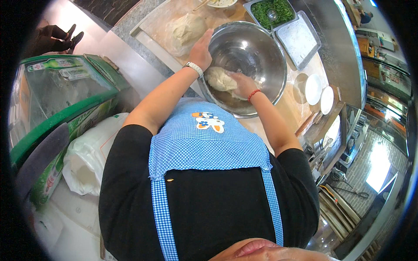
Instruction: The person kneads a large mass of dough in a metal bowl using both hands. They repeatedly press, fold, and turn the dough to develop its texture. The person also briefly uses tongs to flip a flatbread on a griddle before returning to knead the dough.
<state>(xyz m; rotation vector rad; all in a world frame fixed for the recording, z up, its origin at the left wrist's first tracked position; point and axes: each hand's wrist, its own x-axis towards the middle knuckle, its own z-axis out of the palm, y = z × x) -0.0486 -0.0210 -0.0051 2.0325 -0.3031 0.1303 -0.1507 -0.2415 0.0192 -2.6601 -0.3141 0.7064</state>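
A large stainless steel mixing bowl [248, 52] stands on the floured wooden board in front of me. Inside it, against the wall nearest my left side, lies a lump of pale dough [219, 79]. My right hand [243, 85] reaches into the bowl and grips the right part of this dough, its fingertips partly hidden. My left hand [201, 51] rests at the bowl's left rim, fingers extended and held together, with the palm towards the bowl; whether it presses on the rim cannot be told. Just left of that hand, a bigger mound of dough [187, 31] sits on the board, seemingly under clear plastic.
Beyond the bowl are a metal pan of chopped greens [261, 14] with a spoon and an empty metal tray [298, 40]. Two white bowls [313, 89] stand at the right. A green-edged glass-topped freezer [65, 84] is at left, beside a white plastic sack [88, 156]. Another person's legs show at upper left.
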